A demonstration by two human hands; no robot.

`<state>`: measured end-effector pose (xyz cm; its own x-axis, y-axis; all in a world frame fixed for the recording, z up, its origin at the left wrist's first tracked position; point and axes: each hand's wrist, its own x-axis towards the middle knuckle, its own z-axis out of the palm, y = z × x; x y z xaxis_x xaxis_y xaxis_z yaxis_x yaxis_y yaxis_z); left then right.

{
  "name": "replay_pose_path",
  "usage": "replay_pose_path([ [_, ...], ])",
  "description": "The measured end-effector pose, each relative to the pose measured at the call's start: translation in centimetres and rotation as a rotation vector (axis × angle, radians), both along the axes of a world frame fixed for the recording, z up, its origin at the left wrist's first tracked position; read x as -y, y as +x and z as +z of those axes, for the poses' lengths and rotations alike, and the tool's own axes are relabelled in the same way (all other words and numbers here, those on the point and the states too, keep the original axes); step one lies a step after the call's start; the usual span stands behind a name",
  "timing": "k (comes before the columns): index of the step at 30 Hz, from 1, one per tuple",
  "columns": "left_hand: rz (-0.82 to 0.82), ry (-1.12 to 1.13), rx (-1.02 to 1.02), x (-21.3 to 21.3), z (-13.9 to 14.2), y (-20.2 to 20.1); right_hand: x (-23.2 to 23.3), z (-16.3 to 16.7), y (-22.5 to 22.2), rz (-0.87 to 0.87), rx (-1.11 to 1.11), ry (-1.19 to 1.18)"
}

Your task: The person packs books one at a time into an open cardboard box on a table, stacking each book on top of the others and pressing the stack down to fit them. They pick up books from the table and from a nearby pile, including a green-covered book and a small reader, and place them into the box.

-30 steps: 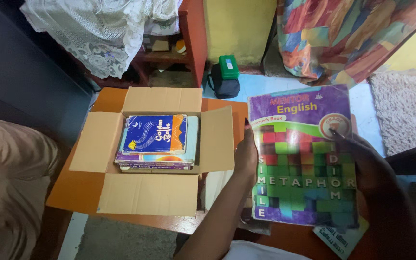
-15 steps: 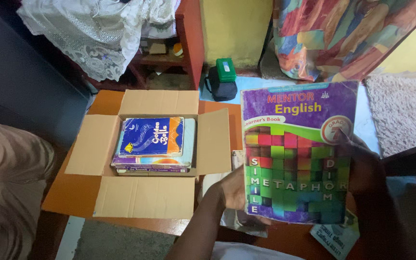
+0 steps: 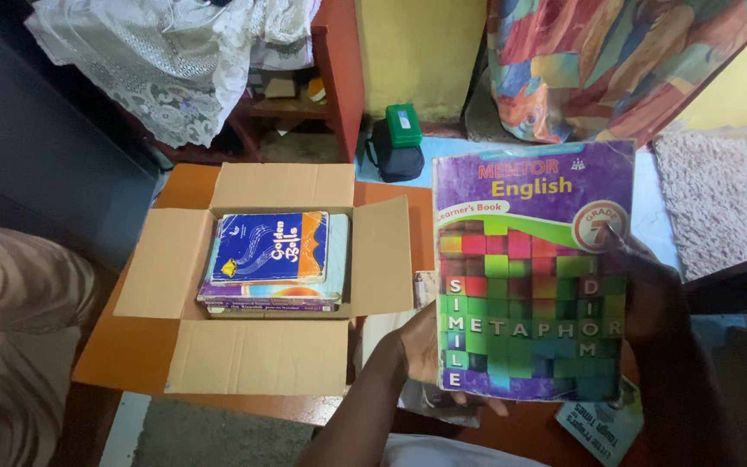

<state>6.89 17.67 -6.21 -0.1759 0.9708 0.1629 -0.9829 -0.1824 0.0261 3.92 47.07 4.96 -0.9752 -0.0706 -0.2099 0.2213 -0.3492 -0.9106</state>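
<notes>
Left hand (image 3: 430,350): grips textbook (image 3: 533,277) at lower left edge;
Right hand (image 3: 650,294): grips its right edge;
Box (image 3: 261,355): open, books (image 3: 274,259) inside

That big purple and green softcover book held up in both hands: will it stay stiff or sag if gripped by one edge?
The book looks thin with a worn, scuffed cover, so it would probably flex. The left hand and right hand support opposite sides, which likely keeps it flat.

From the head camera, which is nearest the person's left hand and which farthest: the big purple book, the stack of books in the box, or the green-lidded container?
1. Purple book, held by the left hand.
2. Stack of books, in the cardboard box to the left.
3. Green-lidded container, far back on the floor.
</notes>
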Motion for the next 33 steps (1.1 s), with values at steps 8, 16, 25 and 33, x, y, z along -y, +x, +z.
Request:
replay_pose_path([
  [8, 0.078, -0.008, 0.031, -0.8, -1.0, 0.7, 0.3, 0.4, -0.6, 0.036, 0.003, 0.019],
  [16, 0.220, 0.012, 0.178, -0.6, -1.1, 0.7, 0.2, -0.9, -1.8, 0.040, -0.016, -0.044],
  [25, 0.257, -0.048, 0.164, -0.4, -0.8, 0.6, 1.0, -0.1, -1.8, 0.035, 0.007, -0.050],
  [33, 0.290, -0.071, 0.169, -0.4, -1.4, 0.6, 0.0, -2.2, -1.4, -0.001, -0.187, 0.271],
])
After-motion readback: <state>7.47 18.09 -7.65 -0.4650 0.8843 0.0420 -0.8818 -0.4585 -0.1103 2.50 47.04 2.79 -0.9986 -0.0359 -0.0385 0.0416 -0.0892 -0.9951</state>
